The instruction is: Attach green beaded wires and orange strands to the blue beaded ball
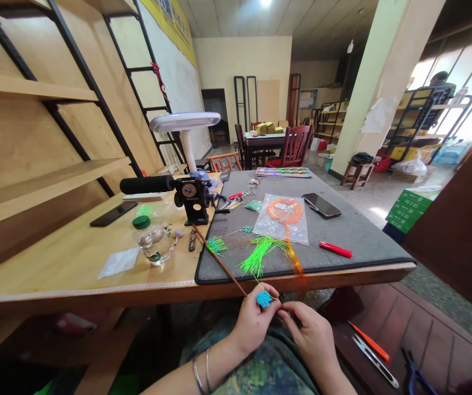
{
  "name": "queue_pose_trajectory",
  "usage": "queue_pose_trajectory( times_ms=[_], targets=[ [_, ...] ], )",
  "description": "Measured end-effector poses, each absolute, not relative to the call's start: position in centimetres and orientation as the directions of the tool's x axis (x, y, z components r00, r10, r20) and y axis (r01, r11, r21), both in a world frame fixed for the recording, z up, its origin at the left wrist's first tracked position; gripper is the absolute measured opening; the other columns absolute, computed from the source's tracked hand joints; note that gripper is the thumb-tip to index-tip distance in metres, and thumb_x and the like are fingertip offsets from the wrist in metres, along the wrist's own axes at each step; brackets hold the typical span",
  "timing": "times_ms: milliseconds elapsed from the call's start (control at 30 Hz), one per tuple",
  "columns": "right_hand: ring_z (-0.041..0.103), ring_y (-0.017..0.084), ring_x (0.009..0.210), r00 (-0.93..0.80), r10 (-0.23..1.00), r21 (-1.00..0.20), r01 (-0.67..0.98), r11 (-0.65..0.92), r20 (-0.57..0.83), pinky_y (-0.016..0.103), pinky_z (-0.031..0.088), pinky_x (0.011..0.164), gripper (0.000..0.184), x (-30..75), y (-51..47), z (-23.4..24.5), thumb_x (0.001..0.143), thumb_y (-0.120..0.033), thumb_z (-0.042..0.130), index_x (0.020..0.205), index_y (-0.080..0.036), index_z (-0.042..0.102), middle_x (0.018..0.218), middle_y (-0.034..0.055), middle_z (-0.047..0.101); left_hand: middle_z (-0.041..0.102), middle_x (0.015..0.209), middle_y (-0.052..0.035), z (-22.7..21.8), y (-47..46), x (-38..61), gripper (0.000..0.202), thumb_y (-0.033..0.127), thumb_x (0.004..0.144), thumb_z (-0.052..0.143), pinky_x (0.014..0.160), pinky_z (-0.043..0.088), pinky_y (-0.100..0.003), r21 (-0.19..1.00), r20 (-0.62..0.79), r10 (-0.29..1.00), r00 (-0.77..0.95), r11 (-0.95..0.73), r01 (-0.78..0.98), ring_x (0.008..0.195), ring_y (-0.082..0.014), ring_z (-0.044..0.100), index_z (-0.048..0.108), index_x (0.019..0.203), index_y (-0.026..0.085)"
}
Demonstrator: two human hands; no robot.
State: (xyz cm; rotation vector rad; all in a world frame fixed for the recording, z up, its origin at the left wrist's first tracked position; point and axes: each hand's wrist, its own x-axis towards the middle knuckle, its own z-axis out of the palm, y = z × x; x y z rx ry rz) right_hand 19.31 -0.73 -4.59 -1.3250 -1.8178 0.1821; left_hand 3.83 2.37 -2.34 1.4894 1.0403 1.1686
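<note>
Head view, bottom centre: left hand (252,325) pinched a blue beaded piece (264,299) below the counter (75,263) edge; right hand (310,336) pinched shut beside it. A slackened grip likely risked dropping it.

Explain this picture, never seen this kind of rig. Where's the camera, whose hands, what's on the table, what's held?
No machine here: one camera worn on a person's head looks forward and down, so the two bare hands at the bottom are the wearer's own. The left hand pinches a small blue beaded piece, and a thin brown stick runs from that hand up onto the wooden table. The right hand has its fingertips pinched together beside the piece; anything between them is too small to see. On the table lies a grey mat with green strands, an orange cord in a clear bag, a phone and a red pen-like tool. Left of the mat stand a glass bowl and a black clamp-like device. Scissors lie on the bench, lower right.
</note>
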Motion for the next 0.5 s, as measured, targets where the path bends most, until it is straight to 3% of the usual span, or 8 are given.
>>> queue_pose_trajectory(
  times_ms=[100, 233, 333, 500],
  targets=[
    [0.071, 0.018, 0.073, -0.094, 0.824, -0.530, 0.724, 0.441, 0.558, 0.023, 0.054, 0.065, 0.020, 19.9, -0.7, -5.0, 0.091, -0.038, 0.053, 0.095, -0.022, 0.066, 0.086, 0.0044, 0.075, 0.060, 0.076, 0.0005, -2.3, 2.4, 3.8, 0.008, 0.021, 0.078, 0.063, 0.068, 0.044, -0.025, 0.980, 0.175, 0.968, 0.182, -0.190, 0.068, 0.069, -0.0147, 0.055, 0.059, 0.084, 0.018],
    [0.068, 0.015, 0.069, -0.126, 0.823, -0.525, 0.715, 0.462, 0.553, 0.021, 0.051, 0.062, 0.023, 19.6, -0.8, -4.3, 0.094, -0.032, 0.047, 0.079, -0.022, 0.062, 0.079, 0.0036, 0.072, 0.060, 0.077, 0.0004, -2.3, 2.3, 3.9, 0.009, 0.022, 0.079, 0.063, 0.069, 0.044, -0.025, 0.980, 0.178, 0.965, 0.192, -0.192, 0.056, 0.070, -0.0147, 0.055, 0.059, 0.085, 0.018],
    [0.069, 0.015, 0.073, -0.128, 0.819, -0.530, 0.705, 0.471, 0.559, 0.021, 0.051, 0.065, 0.024, 19.2, -0.7, -3.6, 0.095, -0.029, 0.046, 0.079, -0.022, 0.062, 0.083, 0.0047, 0.072, 0.060, 0.077, 0.0003, -2.3, 2.3, 3.8, 0.008, 0.023, 0.080, 0.063, 0.070, 0.044, -0.025, 0.979, 0.180, 0.961, 0.209, -0.195, 0.053, 0.071, -0.0148, 0.055, 0.059, 0.086, 0.018],
    [0.071, 0.018, 0.082, -0.105, 0.811, -0.517, 0.722, 0.460, 0.575, 0.024, 0.055, 0.072, 0.015, 19.9, -0.8, -4.0, 0.091, -0.032, 0.054, 0.097, -0.023, 0.064, 0.093, 0.0049, 0.074, 0.060, 0.079, -0.0002, -2.1, 2.3, 3.8, 0.008, 0.023, 0.080, 0.062, 0.071, 0.044, -0.026, 0.976, 0.188, 0.963, 0.194, -0.205, 0.072, 0.073, -0.0150, 0.055, 0.058, 0.085, 0.018]
  ],
)
